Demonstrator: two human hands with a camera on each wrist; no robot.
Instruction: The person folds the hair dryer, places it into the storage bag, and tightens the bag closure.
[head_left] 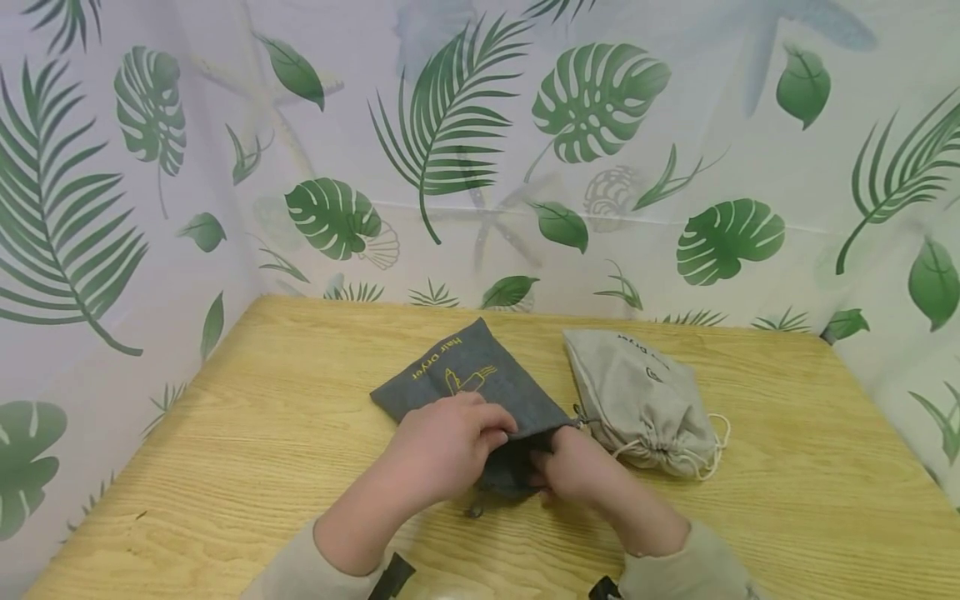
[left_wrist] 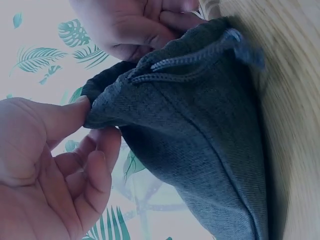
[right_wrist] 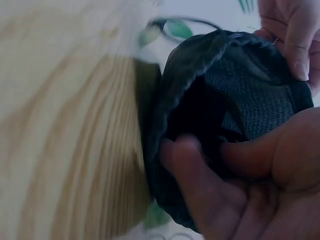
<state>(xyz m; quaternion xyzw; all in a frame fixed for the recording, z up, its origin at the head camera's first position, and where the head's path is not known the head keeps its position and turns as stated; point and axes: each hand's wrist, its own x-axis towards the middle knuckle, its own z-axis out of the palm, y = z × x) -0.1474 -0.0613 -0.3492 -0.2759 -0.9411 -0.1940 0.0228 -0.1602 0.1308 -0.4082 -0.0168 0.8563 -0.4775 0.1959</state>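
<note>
Right now both hands are at the mouth of the dark grey drawstring pouch (head_left: 480, 379), which lies near the middle of the tabletop (head_left: 247, 433), its opening towards the near edge. The left hand (head_left: 442, 446) pinches the rim of the opening between thumb and curled fingers; the left wrist view shows the hem caught at the thumb tip, with the grey cord (left_wrist: 192, 60) running along the channel just beside it. The right hand (head_left: 577, 467) hooks its fingers into the mouth from the other side, thumb on the outside, and the right wrist view looks straight into the dark, gaping opening. So the hands sit close together, each clamped on its own side of the rim.

By the look of it, the pouch is soft woven cloth, light and limp, so it will sag and fold wherever it isn't held. The stitched hem is probably the firmest place to grip, since the body would simply bunch up. It shouldn't slip, as the weave looks coarse.

Just beside it, towards the right edge, lies a beige drawstring pouch (head_left: 637, 400), cinched shut and untouched.
</note>
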